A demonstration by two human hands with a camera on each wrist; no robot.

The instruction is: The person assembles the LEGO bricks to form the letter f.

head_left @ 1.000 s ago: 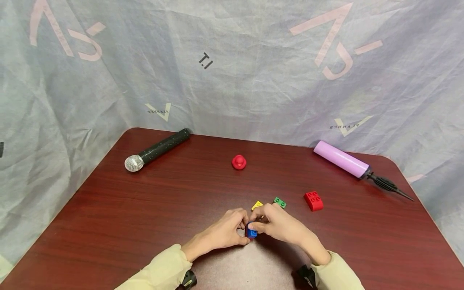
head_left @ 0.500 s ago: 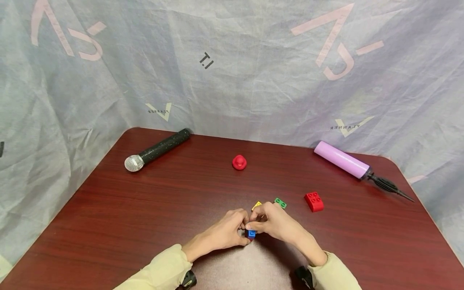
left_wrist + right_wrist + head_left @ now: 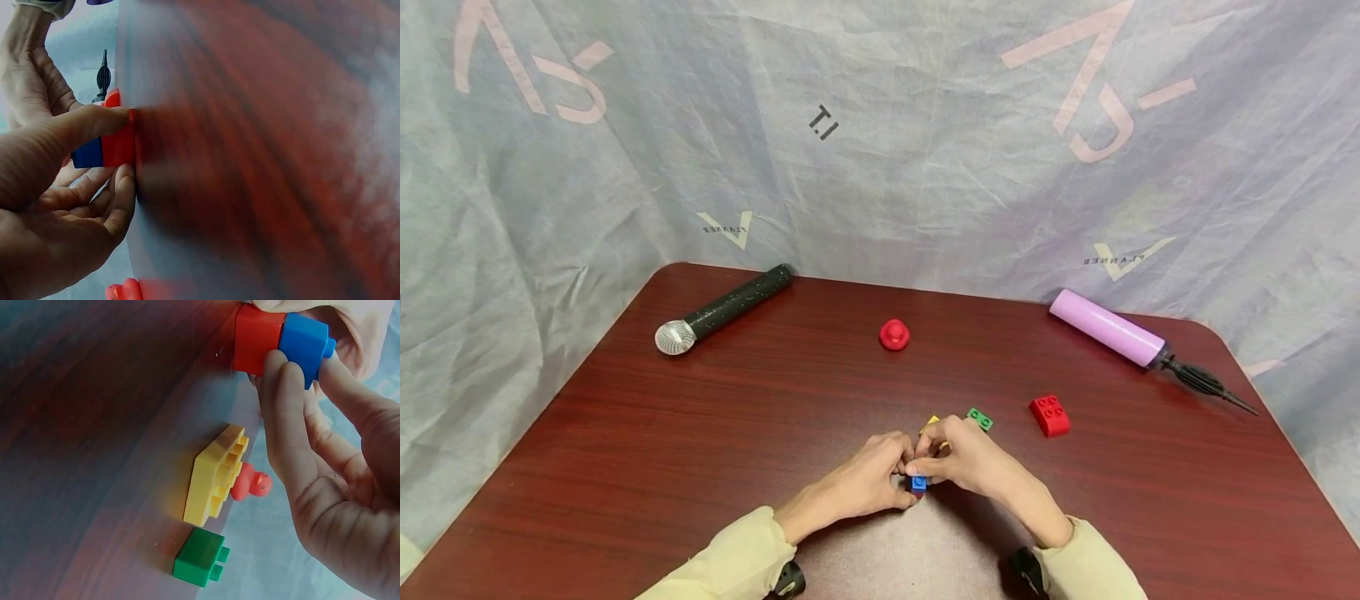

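Observation:
A red toy brick (image 3: 257, 340) stands on the table, and my left hand (image 3: 868, 477) grips it between thumb and fingers. On top of the red brick is a blue toy brick (image 3: 304, 347), turned slightly relative to it; whether the two are fully joined I cannot tell. My right hand (image 3: 973, 458) pinches the blue brick between thumb and fingers. Just beyond the right hand lie a yellow brick (image 3: 215, 475), partly hidden by that hand in the head view, and a small green brick (image 3: 980, 418).
Farther right sits another red brick (image 3: 1049, 416) with a curved side. A red rubber duck (image 3: 894, 335) is at the back middle. A black microphone (image 3: 722, 310) lies at the back left, a purple hand pump (image 3: 1108, 329) at the back right. A grey printed cloth (image 3: 880, 150) hangs behind the table.
The blue brick has turned and shifted slightly left over the red brick, with the right hand moving along. The left hand stays where it was.

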